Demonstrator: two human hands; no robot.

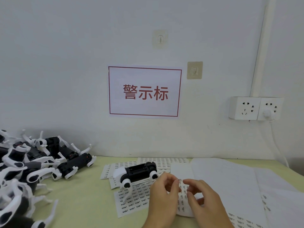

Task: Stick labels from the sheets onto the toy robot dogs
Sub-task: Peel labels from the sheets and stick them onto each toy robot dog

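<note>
Far left, a heap of black-and-white plastic toy robot dogs (29, 163) sprawls over the pale green tabletop (82, 199), thin white legs jutting up in all directions, dark bodies tangled together, a few with small red dots showing. Moving right, one single black-and-white toy robot dog (136, 174) lies on its back apart from the heap, white head end toward the left, round white leg joints with black centres at each corner, and an open black rectangular recess facing up in its belly. It rests on a spread of white label sheets printed with rows of small black text (131, 199), which overlap one another and fan out beneath it toward the wall.

Now the hands, front and centre. The left hand (162, 196) has its fingers curled, pinching the top edge of a narrow white strip of labels (182, 195) that stands lifted off the table. The right hand (205, 201) meets it from the other side, fingertips closed on that same strip, thumb tucked under. Whether a single label is coming free, I cannot tell.

Further right, large blank white backing sheets (230, 178) cover the table, with more printed labels peeking out at the lower right edge.
</note>
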